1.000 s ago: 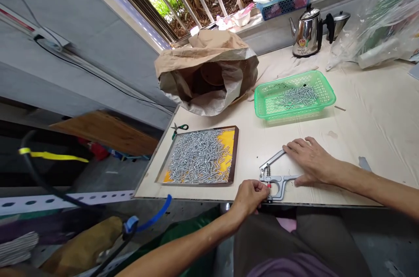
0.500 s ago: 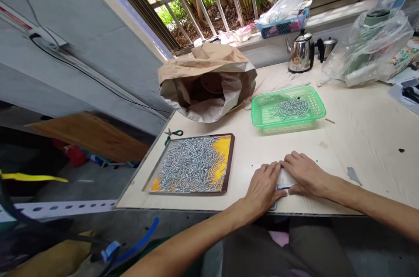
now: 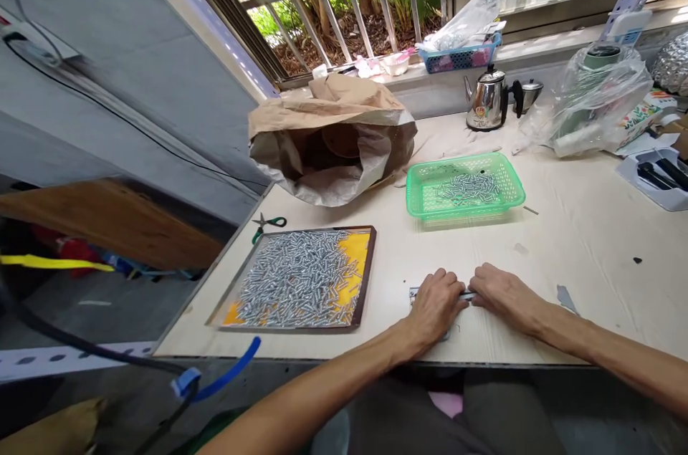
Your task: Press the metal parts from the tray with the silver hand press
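Both my hands press flat on the grey metal hand-press pliers (image 3: 416,291) at the surface's near edge, just right of the brown-rimmed yellow tray of silver screws (image 3: 301,279): left hand (image 3: 436,308) covering its head, right hand (image 3: 502,295) spread on its handle; pressing step, I judge; next calls for releasing the lever.

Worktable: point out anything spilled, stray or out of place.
One small silver pin lies alone on the table, just right of the green basket, apart from the pile inside it. Dark specks mark the tabletop further right. The parts in the tray stay within its rim.
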`<state>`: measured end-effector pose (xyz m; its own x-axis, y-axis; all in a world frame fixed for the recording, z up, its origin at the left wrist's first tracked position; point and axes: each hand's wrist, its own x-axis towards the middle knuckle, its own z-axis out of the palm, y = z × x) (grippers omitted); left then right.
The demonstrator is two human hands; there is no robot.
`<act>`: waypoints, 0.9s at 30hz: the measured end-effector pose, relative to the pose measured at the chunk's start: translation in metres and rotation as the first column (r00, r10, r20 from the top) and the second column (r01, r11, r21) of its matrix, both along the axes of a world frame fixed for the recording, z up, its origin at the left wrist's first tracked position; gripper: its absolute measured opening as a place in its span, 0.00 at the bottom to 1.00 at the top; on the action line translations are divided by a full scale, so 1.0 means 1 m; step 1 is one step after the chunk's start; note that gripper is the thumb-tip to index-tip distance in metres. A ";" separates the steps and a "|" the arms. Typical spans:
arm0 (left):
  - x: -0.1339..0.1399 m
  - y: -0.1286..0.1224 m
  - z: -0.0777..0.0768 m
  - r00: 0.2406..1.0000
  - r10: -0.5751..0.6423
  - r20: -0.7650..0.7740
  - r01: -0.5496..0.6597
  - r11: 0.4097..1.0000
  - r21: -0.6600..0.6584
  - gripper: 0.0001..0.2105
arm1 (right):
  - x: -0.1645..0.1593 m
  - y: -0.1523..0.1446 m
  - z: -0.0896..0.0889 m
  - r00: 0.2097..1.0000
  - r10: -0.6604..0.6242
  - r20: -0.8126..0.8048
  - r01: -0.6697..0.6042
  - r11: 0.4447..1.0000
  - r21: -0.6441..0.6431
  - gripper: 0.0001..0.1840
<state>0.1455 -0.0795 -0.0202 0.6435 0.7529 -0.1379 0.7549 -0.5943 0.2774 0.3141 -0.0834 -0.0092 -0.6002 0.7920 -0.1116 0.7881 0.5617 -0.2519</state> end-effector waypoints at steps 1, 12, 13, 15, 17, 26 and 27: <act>0.000 0.001 -0.002 1.000 -0.005 0.002 0.005 1.000 0.013 0.04 | 0.001 0.001 -0.001 1.000 0.001 -0.006 -0.001 1.000 0.005 0.05; 0.005 -0.056 -0.044 0.963 -0.075 0.259 -0.018 0.940 0.340 0.16 | 0.028 0.037 -0.002 0.995 0.085 -0.053 -0.086 0.996 -0.002 0.11; 0.007 -0.061 -0.045 0.957 -0.075 0.279 -0.021 0.946 0.325 0.16 | 0.028 0.042 -0.003 0.996 0.068 -0.056 -0.068 0.998 0.009 0.08; 0.011 -0.064 -0.047 0.949 -0.066 0.307 -0.027 0.957 0.289 0.16 | 0.027 0.051 -0.003 0.998 0.028 -0.060 -0.025 0.998 0.050 0.09; 0.015 -0.061 -0.047 0.947 -0.061 0.317 -0.025 0.965 0.260 0.15 | 0.022 0.057 -0.002 0.999 0.003 -0.052 0.001 0.996 0.086 0.11; 0.010 -0.081 -0.035 0.890 -0.255 0.378 0.107 0.922 0.372 0.11 | -0.065 0.021 0.000 0.900 0.432 -0.060 -0.426 0.900 0.098 0.06; 0.002 -0.084 -0.030 0.865 -0.316 0.390 0.133 0.894 0.428 0.11 | -0.073 0.018 -0.004 0.878 0.476 -0.037 -0.471 0.876 0.103 0.08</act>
